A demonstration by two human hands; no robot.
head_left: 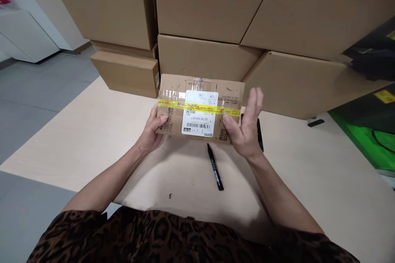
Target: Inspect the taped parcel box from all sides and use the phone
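Observation:
A small cardboard parcel (pixel 175 109) with a white shipping label and a band of yellow tape across its top rests at the back of a light wooden table (pixel 92 131). My left hand (pixel 152 130) grips the parcel's left end, thumb on top. At the parcel's right end is my right hand (pixel 247 125), fingers stretched upward and apart, thumb touching the top near the yellow tape. A black marker pen (pixel 215 167) lies on the table just in front of the parcel, between my wrists.
Large cardboard boxes (pixel 210 4) are stacked behind the parcel, with a flatter box (pixel 128 72) at the left. A dark flat object (pixel 260 133) lies behind my right hand. A green mat (pixel 367 139) sits at the right edge. Grey floor lies to the left.

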